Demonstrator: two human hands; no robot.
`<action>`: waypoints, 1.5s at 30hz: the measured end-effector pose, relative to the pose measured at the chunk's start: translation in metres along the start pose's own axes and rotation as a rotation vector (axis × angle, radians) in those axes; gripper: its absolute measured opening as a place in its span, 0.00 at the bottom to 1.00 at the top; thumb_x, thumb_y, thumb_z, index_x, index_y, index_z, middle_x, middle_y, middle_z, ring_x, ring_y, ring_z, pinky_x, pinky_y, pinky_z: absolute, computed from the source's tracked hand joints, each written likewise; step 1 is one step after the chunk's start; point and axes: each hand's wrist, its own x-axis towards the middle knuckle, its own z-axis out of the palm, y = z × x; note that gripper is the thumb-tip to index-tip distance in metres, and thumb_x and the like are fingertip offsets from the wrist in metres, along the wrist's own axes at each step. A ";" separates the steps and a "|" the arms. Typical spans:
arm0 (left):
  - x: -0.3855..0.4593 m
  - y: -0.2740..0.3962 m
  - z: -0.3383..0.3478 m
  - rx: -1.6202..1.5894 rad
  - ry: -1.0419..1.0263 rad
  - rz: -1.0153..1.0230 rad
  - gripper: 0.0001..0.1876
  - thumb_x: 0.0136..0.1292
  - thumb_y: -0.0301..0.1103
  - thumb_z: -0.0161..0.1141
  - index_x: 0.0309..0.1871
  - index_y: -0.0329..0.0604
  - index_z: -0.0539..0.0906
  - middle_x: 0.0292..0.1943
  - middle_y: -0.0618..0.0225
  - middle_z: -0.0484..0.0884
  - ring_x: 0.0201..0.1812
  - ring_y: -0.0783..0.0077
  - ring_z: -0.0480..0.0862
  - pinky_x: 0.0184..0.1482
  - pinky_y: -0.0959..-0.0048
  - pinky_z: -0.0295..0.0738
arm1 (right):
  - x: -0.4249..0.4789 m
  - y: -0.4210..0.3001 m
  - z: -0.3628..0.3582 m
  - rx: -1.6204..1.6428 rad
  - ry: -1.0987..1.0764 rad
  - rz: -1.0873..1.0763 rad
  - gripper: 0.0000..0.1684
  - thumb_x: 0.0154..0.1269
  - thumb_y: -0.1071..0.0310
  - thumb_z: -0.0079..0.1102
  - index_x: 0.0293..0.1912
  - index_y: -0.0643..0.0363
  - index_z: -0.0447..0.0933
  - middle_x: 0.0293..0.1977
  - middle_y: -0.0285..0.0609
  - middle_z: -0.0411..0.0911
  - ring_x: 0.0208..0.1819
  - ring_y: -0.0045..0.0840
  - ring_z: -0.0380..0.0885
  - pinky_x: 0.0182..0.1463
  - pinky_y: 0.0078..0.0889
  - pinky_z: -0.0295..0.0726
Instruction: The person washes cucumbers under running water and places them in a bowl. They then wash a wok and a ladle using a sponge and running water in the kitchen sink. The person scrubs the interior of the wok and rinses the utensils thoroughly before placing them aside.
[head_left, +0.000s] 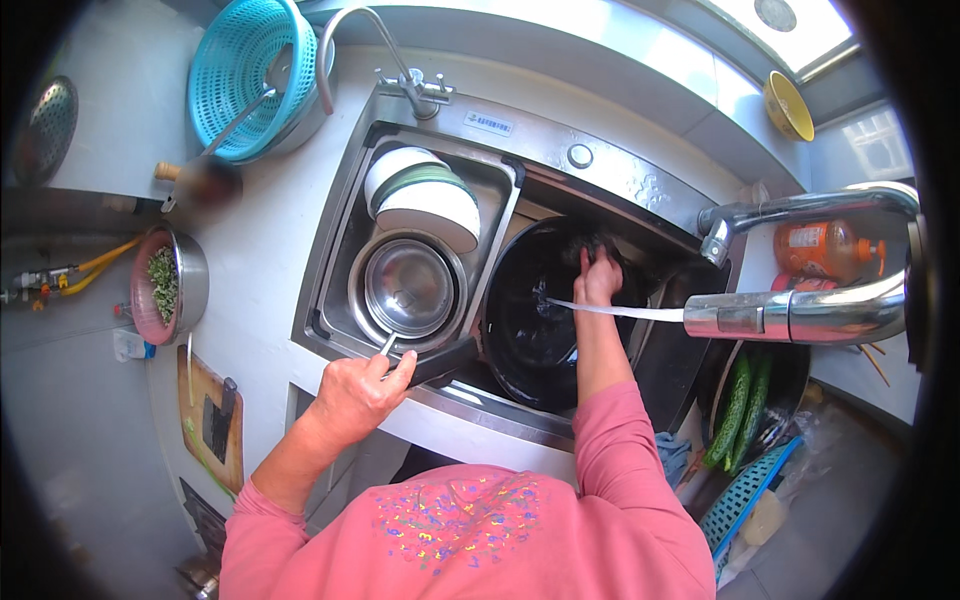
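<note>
A black wok (517, 322) tilts in the right basin of a steel sink, its black handle (442, 361) reaching left over the divider. My left hand (364, 397) grips the end of that handle. Inside the wok, my right hand (600, 276) presses a dark, fuzzy scouring pad (581, 246) against the far wall; the fingers partly hide it. Water (622, 310) runs from the chrome faucet (724, 316) into the wok. Close to my left hand, a steel bowl (409, 289) sits within a larger metal basin (360, 300) in the left basin.
White bowls (431, 214) lean behind the metal basin. A blue colander (217, 90) stands back left, below it a bowl of chopped greens (163, 285). Right of the sink are an orange pump bottle (817, 249) and cucumbers (739, 412) in a dark pan. A cutting board (191, 405) lies left.
</note>
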 end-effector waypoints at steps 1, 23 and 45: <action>-0.003 -0.002 0.004 0.009 0.015 0.018 0.23 0.40 0.35 0.72 0.43 0.43 0.82 0.18 0.70 0.71 0.17 0.72 0.77 0.18 0.73 0.70 | -0.014 -0.004 0.016 -0.056 -0.032 -0.008 0.12 0.62 0.76 0.59 0.46 0.66 0.74 0.39 0.45 0.77 0.38 0.28 0.78 0.37 0.30 0.84; -0.012 0.008 0.016 -0.021 0.073 0.037 0.27 0.33 0.33 0.74 0.44 0.42 0.82 0.19 0.71 0.71 0.18 0.71 0.76 0.20 0.72 0.67 | -0.021 0.045 -0.057 -1.079 -0.875 -1.050 0.20 0.45 0.80 0.54 0.42 0.59 0.77 0.47 0.57 0.72 0.51 0.53 0.71 0.59 0.46 0.69; -0.018 0.021 0.028 0.028 0.068 0.013 0.24 0.37 0.34 0.73 0.43 0.43 0.83 0.18 0.71 0.69 0.17 0.72 0.74 0.19 0.73 0.67 | -0.111 0.014 -0.028 -0.861 -1.060 -0.040 0.22 0.50 0.79 0.59 0.49 0.67 0.79 0.40 0.40 0.82 0.42 0.23 0.79 0.48 0.23 0.76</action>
